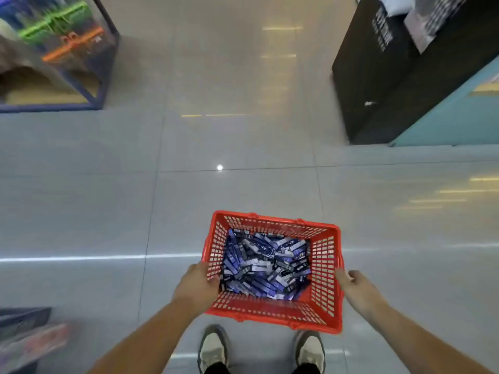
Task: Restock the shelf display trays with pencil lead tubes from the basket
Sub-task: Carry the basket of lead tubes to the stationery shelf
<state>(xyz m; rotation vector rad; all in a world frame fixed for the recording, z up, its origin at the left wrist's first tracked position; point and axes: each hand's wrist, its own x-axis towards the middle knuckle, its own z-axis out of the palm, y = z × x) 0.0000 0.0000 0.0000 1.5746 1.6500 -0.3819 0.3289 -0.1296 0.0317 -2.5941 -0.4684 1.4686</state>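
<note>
Tubes of pencil lead in small blue, white and black packs [264, 263] lay heaped loose across the bottom of a red plastic lattice basket [270, 306], at 6 o'clock in the view. Left hand [198, 284] gripped the basket's 9 o'clock wall, fingers curled over the rim and into the inside. Right hand [356, 287] sat against the outside of the 3 o'clock wall, fingertips at the rim; cannot tell whether it was gripping or just pressing. Both forearms came in from 6 o'clock. Two grey-and-cream shoes [213, 346] stood under the basket's near edge. Glossy grey tiled floor [243, 157] all round, with light reflections. Black cabinet [378, 76] at 1 o'clock, teal panel [453, 117] beside it at 2. Blue-framed display bin [100, 76] at 10 o'clock holding blurred green and orange items [54, 22]. Blurred packets [27, 341] at 8 o'clock.
</note>
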